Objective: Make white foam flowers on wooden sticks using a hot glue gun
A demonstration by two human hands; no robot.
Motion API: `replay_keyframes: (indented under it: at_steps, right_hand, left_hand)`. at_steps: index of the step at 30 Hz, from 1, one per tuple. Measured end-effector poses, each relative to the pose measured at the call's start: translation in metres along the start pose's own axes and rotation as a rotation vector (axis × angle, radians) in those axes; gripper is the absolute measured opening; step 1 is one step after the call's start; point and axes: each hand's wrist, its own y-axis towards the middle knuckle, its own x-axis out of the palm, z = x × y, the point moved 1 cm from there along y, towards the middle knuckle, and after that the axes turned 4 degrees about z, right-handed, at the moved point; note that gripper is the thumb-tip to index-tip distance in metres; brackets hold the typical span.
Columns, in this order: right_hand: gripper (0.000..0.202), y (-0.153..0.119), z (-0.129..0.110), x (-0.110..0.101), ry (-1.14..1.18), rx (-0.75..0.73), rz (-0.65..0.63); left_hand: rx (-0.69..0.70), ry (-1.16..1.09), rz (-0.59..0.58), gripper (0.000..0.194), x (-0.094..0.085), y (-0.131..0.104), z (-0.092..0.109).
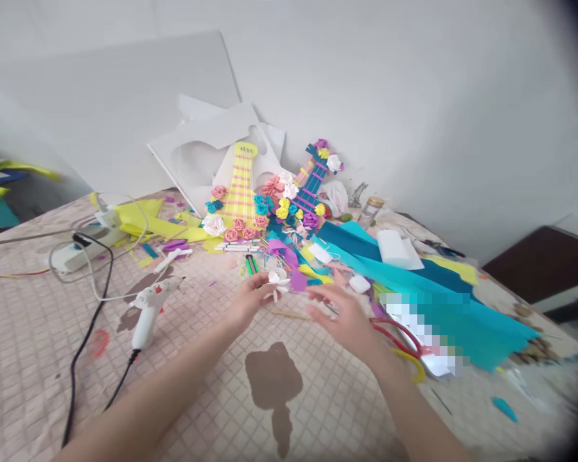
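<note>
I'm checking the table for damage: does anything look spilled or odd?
Yes: a brown patch breaks the grid of the table cover at its near middle; stained or worn, I can't tell. A reddish smear also marks it, left of the glue gun.

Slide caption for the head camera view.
Left hand holds a small white piece, right hand open, two flower-decked model guitars behind.
</note>
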Motion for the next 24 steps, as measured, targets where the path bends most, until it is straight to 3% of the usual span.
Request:
replay_keyframes:
  at_steps: [2,3,6,9,14,20,24]
  right_hand:
    - [0.019,0.009,0.012,0.026,-0.100,0.003,-0.291]
    - [0.014,0.012,0.018,0.036,-0.130,0.020,-0.367]
    - [0.012,0.021,0.026,0.049,-0.128,0.016,-0.439]
    - [0.015,0.038,0.026,0.040,-0.140,0.045,-0.419]
    - [0.012,0.062,0.015,0.029,0.056,0.025,-0.227]
    - [0.013,0.048,0.009,0.045,0.159,0.013,-0.292]
    - [0.010,0.041,0.013,0.044,0.113,-0.026,-0.252]
  left_hand:
    - [-0.002,-0.008,0.019,0.028,-0.003,0.003,-0.003]
    - [-0.004,-0.010,0.027,0.028,-0.006,0.004,-0.004]
    - [-0.005,-0.028,0.057,0.028,-0.017,0.003,-0.002]
    - [0.001,-0.050,0.099,0.026,-0.027,0.002,0.006]
    - [-0.009,-0.012,0.090,0.021,-0.029,0.000,0.010]
    - [-0.004,0.093,-0.022,0.021,-0.021,-0.007,-0.002]
    - [-0.010,0.151,-0.025,0.022,-0.020,-0.008,-0.005]
